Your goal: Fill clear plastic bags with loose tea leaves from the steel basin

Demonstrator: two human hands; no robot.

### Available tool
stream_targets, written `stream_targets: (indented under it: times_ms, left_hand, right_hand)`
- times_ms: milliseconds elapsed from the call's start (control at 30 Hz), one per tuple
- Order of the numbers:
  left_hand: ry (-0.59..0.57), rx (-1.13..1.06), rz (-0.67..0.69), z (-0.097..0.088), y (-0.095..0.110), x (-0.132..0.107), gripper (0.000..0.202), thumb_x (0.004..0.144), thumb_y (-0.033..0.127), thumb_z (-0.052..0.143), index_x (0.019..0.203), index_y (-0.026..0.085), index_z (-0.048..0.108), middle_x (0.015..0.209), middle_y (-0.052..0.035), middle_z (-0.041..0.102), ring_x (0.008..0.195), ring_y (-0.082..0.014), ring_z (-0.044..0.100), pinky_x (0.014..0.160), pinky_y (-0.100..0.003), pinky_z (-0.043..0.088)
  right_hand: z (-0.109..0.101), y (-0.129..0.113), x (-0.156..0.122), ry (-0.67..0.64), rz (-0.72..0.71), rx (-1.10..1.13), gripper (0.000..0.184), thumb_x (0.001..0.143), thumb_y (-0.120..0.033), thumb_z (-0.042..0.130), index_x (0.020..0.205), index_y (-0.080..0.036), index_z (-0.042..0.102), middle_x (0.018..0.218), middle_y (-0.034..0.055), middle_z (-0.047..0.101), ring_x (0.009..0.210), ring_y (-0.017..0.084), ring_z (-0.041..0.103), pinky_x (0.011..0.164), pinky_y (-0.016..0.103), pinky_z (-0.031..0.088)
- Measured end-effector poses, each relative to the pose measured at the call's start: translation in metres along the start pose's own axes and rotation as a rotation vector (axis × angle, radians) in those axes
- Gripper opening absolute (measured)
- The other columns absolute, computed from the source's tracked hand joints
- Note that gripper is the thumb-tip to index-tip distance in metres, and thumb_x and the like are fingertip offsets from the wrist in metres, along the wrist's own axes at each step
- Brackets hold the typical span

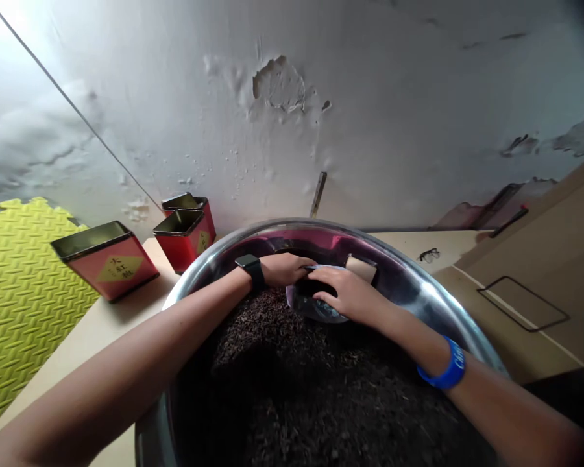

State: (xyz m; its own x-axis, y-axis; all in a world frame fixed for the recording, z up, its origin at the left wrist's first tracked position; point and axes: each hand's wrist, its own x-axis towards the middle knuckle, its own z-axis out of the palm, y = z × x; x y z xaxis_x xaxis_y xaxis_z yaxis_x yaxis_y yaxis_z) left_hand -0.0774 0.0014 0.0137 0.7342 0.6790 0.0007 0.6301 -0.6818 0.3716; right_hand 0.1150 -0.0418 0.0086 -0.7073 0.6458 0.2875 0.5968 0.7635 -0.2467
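A large metal basin [433,295] holds a heap of dark loose tea leaves [292,337]. At its far side, a clear plastic bag [321,312] sits on the leaves with its mouth towards me. My left hand [285,268] pinches the bag's upper left edge, its fingertips partly hidden. My right hand [343,290] grips the same bag at its top right, thumb and fingers curled over the rim. Behind the right hand, a beige, dark-edged object [361,267] leans inside the basin; I cannot tell its kind.
Red tins, open at the top, stand left of the basin: one [121,263] nearer, others [182,240] by the wall. Eyeglasses [429,255] lie on the table to the right, beside a cardboard box [540,259]. A yellow foam mat [24,292] is at far left.
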Motion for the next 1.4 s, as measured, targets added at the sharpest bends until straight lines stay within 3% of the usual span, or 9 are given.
stream_targets:
  times_ms: [300, 433, 567, 733, 833, 933, 1133, 1267, 1400]
  left_hand:
    - [-0.028, 0.153, -0.066, -0.026, 0.007, -0.014, 0.039, 0.089, 0.036, 0.039, 0.123, 0.021, 0.051, 0.113, -0.0026, 0.062, 0.093, -0.0134, 0.058, 0.083, -0.021, 0.039]
    - [-0.066, 0.24, -0.13, -0.032, 0.028, -0.017, 0.038, 0.089, 0.035, 0.04, 0.123, 0.021, 0.051, 0.11, -0.0031, 0.062, 0.094, -0.0154, 0.057, 0.085, -0.024, 0.039]
    - [-0.083, 0.23, -0.144, -0.018, 0.058, -0.036, 0.043, 0.086, 0.032, 0.048, 0.127, 0.02, 0.045, 0.116, -0.0056, 0.059, 0.101, -0.0185, 0.056, 0.09, -0.028, 0.038]
    - [0.017, 0.194, -0.145, 0.015, 0.094, -0.102, 0.052, 0.085, 0.039, 0.05, 0.132, 0.019, 0.04, 0.125, -0.0096, 0.052, 0.109, -0.0227, 0.054, 0.092, -0.035, 0.04]
    - [0.101, 0.19, -0.136, 0.036, 0.109, -0.146, 0.05, 0.083, 0.041, 0.052, 0.13, 0.023, 0.044, 0.126, -0.0094, 0.053, 0.112, -0.0239, 0.053, 0.092, -0.038, 0.042]
    - [0.283, 0.232, -0.208, 0.055, 0.123, -0.177, 0.05, 0.083, 0.04, 0.052, 0.13, 0.024, 0.044, 0.124, -0.0087, 0.055, 0.111, -0.0241, 0.054, 0.086, -0.039, 0.048]
    - [0.686, 0.12, -0.151, 0.081, 0.156, -0.2, 0.035, 0.085, 0.019, 0.049, 0.119, 0.027, 0.053, 0.119, -0.0043, 0.057, 0.109, -0.0181, 0.053, 0.083, -0.028, 0.052]
    - [0.652, 0.159, -0.04, 0.078, 0.159, -0.194, 0.035, 0.082, 0.021, 0.057, 0.117, 0.027, 0.056, 0.121, -0.0024, 0.057, 0.113, -0.0209, 0.046, 0.088, -0.031, 0.05]
    - [0.55, 0.191, -0.055, 0.073, 0.151, -0.175, 0.035, 0.083, 0.025, 0.057, 0.117, 0.032, 0.056, 0.128, 0.0033, 0.051, 0.115, -0.0231, 0.04, 0.093, -0.038, 0.045]
  right_hand:
    - [-0.029, -0.01, -0.003, 0.115, 0.029, -0.073, 0.026, 0.084, -0.026, 0.05, 0.107, -0.021, 0.062, 0.114, 0.0053, 0.06, 0.105, 0.02, 0.055, 0.093, 0.036, 0.042]
    - [-0.032, 0.01, -0.009, -0.076, 0.041, -0.123, 0.041, 0.08, -0.028, 0.055, 0.121, -0.023, 0.054, 0.124, 0.0067, 0.055, 0.111, 0.025, 0.051, 0.094, 0.042, 0.041]
    - [-0.022, 0.022, -0.017, -0.214, 0.026, -0.099, 0.054, 0.079, -0.015, 0.051, 0.131, -0.029, 0.043, 0.126, 0.0053, 0.054, 0.11, 0.024, 0.053, 0.091, 0.042, 0.044]
    - [-0.007, 0.02, -0.02, -0.194, 0.109, -0.24, 0.053, 0.078, -0.006, 0.042, 0.129, -0.02, 0.045, 0.114, 0.0125, 0.059, 0.097, 0.026, 0.06, 0.08, 0.04, 0.049]
    - [-0.01, 0.007, -0.019, -0.182, 0.173, -0.341, 0.051, 0.079, 0.0, 0.034, 0.124, -0.018, 0.051, 0.099, 0.0127, 0.064, 0.08, 0.023, 0.064, 0.07, 0.037, 0.05]
    - [-0.029, -0.024, -0.027, -0.098, 0.137, -0.333, 0.045, 0.079, -0.001, 0.037, 0.117, -0.018, 0.056, 0.099, 0.0111, 0.065, 0.084, 0.022, 0.064, 0.075, 0.037, 0.05]
    - [-0.06, -0.103, -0.083, 0.173, 0.118, -0.141, 0.035, 0.082, -0.013, 0.047, 0.113, -0.026, 0.057, 0.109, 0.0008, 0.064, 0.096, 0.018, 0.061, 0.085, 0.033, 0.05]
    - [-0.047, -0.118, -0.113, 0.299, 0.233, -0.034, 0.037, 0.084, -0.01, 0.043, 0.114, -0.028, 0.055, 0.112, -0.0014, 0.062, 0.101, 0.015, 0.059, 0.088, 0.029, 0.048]
    - [-0.035, -0.112, -0.119, 0.303, 0.294, 0.009, 0.038, 0.084, -0.01, 0.042, 0.114, -0.029, 0.056, 0.114, -0.0024, 0.061, 0.104, 0.015, 0.057, 0.091, 0.029, 0.046]
